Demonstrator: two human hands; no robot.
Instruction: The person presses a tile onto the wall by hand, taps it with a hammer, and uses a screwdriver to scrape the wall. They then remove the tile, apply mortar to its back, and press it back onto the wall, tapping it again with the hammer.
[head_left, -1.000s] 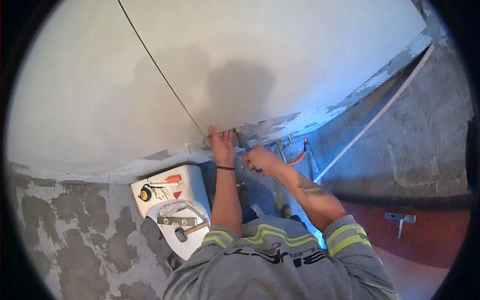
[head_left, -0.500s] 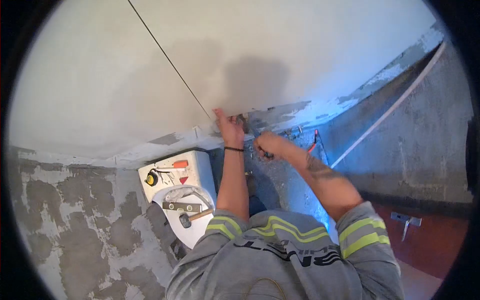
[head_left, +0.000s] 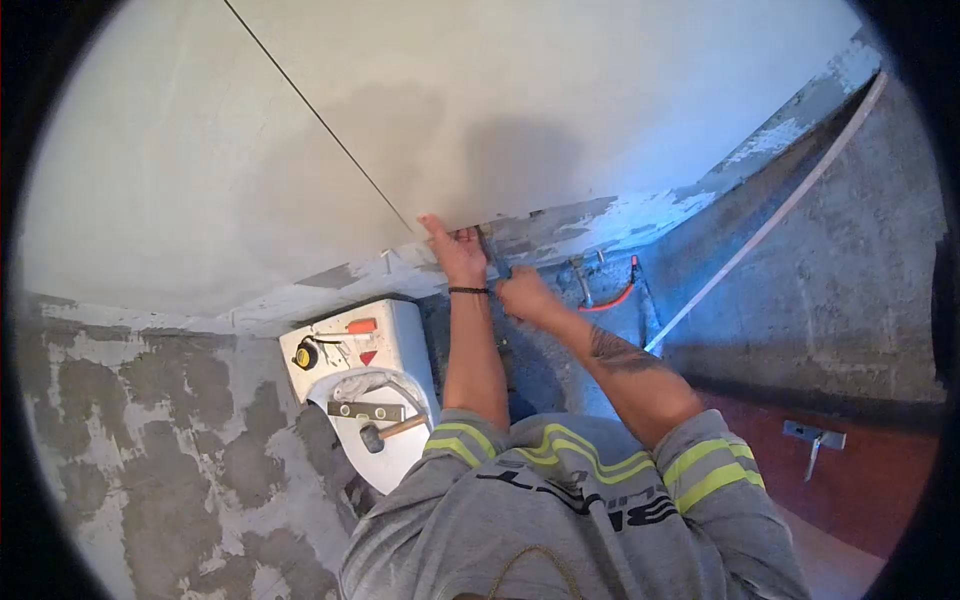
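Observation:
Against the lower edge of the pale wall, my left hand is raised with thumb and fingers spread, palm side showing, beside a dark gap in the plaster. What its fingertips touch is too small to tell. Just right of it, my right hand is wrapped round a tool with a long, narrow bluish-grey part that points up at the gap. The tool's handle is hidden in my fist. A thin dark line on the wall ends close to my left thumb.
Left of my arms, a white toilet bears a tape measure, a spirit level and a hammer. A red-edged curved tool lies to the right, near a long pale strip. A metal fixture sits on the red surface.
My right hand has moved slightly left, closer to my left wrist, and its forearm has swung left. More of the red-edged tool now shows. The view has shifted a little.

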